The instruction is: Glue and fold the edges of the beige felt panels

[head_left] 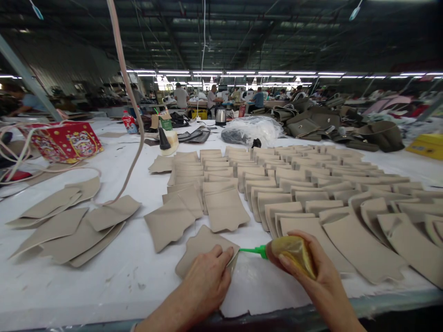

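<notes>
My left hand [209,276] grips a beige leather-like piece [199,249] at its right side, near the table's front edge. In my right hand [323,269] is a soft glue bottle [294,251] of amber liquid, tilted on its side. Its thin green nozzle [254,250] points left, and the tip is at the edge of the piece beside my left fingers. Whether liquid is coming out I cannot tell. Just beyond lie more cut pieces [226,210], and a loose pile of them [74,235] sits to the left.
Rows of overlapping beige pieces [277,184] cover the right of the white table [131,286]. A hose [122,69] hangs down at left, near a red patterned box [65,140]. Behind are a clear plastic bag [254,129], a kettle [220,116] and dark leather parts [314,122]. People work farther back.
</notes>
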Tool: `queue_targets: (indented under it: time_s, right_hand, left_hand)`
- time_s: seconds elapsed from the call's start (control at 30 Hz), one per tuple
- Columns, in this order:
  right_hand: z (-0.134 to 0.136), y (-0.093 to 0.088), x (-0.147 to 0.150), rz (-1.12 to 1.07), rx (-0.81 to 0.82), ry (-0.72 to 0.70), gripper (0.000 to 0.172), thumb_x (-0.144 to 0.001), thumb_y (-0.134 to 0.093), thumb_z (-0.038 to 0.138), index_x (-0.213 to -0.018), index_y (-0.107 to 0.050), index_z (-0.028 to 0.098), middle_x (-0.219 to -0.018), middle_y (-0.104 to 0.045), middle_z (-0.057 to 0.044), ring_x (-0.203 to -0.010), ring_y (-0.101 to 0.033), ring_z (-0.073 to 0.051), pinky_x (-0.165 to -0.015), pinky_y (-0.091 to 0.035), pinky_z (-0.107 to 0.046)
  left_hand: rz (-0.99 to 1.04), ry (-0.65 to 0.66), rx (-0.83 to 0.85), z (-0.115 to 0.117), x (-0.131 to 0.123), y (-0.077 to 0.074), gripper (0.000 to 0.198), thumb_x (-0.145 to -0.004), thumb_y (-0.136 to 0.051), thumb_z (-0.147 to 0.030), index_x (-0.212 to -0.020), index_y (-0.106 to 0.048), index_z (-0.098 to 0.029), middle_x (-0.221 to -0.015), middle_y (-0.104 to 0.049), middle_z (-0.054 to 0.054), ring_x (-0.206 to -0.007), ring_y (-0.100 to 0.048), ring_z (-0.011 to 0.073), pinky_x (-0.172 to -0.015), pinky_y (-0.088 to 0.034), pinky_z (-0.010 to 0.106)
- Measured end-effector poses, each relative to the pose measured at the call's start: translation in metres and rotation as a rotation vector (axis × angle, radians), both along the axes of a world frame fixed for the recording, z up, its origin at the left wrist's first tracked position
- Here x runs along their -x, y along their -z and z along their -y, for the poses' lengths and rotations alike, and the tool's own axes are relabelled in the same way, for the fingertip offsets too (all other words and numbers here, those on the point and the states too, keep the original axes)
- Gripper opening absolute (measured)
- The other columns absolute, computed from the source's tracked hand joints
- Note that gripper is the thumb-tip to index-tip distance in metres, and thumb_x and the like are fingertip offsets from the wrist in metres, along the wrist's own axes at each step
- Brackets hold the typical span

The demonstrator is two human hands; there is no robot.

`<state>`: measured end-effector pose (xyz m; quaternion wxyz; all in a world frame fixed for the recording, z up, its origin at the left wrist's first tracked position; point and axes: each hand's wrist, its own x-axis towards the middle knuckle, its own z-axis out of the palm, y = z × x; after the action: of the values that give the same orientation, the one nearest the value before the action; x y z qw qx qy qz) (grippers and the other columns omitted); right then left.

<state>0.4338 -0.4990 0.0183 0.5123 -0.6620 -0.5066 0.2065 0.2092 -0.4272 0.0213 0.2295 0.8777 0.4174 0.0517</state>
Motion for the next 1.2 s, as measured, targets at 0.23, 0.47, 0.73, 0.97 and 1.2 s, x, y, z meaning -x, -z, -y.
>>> queue_targets:
  time_s: [0.23, 0.47, 0.73, 0.97, 1.2]
  right_hand:
    - [0.010, 0.008, -0.003, -0.030, 0.089, -0.122, 0.044, -0.080, -0.065, 0.051, -0.113, -0.050, 0.025, -0.098, -0.059, 0.002, -0.088, -0.058, -0.021, -0.075, -0.044, -0.025]
    - [0.014, 0.005, 0.008, -0.060, 0.067, -0.019, 0.045, -0.079, -0.064, 0.051, -0.112, -0.050, 0.025, -0.100, -0.059, 0.001, -0.089, -0.057, -0.023, -0.078, -0.041, -0.029]
    - [0.020, 0.010, 0.011, -0.102, 0.069, -0.018, 0.047, -0.080, -0.065, 0.050, -0.114, -0.048, 0.023, -0.103, -0.057, -0.001, -0.091, -0.056, -0.023, -0.081, -0.040, -0.029]
    - [0.032, 0.012, 0.020, -0.129, 0.112, -0.066, 0.047, -0.080, -0.063, 0.051, -0.115, -0.048, 0.024, -0.102, -0.058, -0.001, -0.089, -0.057, -0.025, -0.078, -0.040, -0.030]
    - [0.036, 0.012, 0.026, -0.177, 0.104, -0.050, 0.045, -0.075, -0.065, 0.051, -0.111, -0.053, 0.026, -0.098, -0.062, 0.002, -0.087, -0.058, -0.025, -0.076, -0.041, -0.029]
  left_hand:
    - [0.002, 0.000, -0.003, 0.001, 0.000, 0.002, 0.045, -0.088, -0.033, -0.019, -0.129, -0.050, -0.024, -0.101, -0.060, 0.005, -0.084, -0.061, 0.0213, -0.077, -0.047, 0.032]
    - [0.031, -0.009, 0.016, 0.002, 0.004, -0.001, 0.043, -0.091, -0.032, -0.022, -0.129, -0.049, -0.026, -0.100, -0.060, 0.004, -0.087, -0.061, 0.0210, -0.078, -0.046, 0.032]
    - [0.031, -0.027, 0.037, 0.003, 0.005, -0.003, 0.044, -0.090, -0.032, -0.021, -0.131, -0.048, -0.024, -0.101, -0.059, 0.005, -0.088, -0.061, 0.0209, -0.080, -0.046, 0.032]
    - [0.043, -0.035, 0.040, 0.004, 0.005, -0.002, 0.045, -0.090, -0.032, -0.021, -0.132, -0.047, -0.021, -0.105, -0.059, 0.006, -0.090, -0.060, 0.0208, -0.082, -0.045, 0.032]
    - [0.064, -0.042, 0.044, 0.006, 0.006, 0.000, 0.043, -0.092, -0.032, -0.022, -0.132, -0.047, -0.022, -0.103, -0.059, 0.005, -0.090, -0.060, 0.0197, -0.081, -0.045, 0.031]
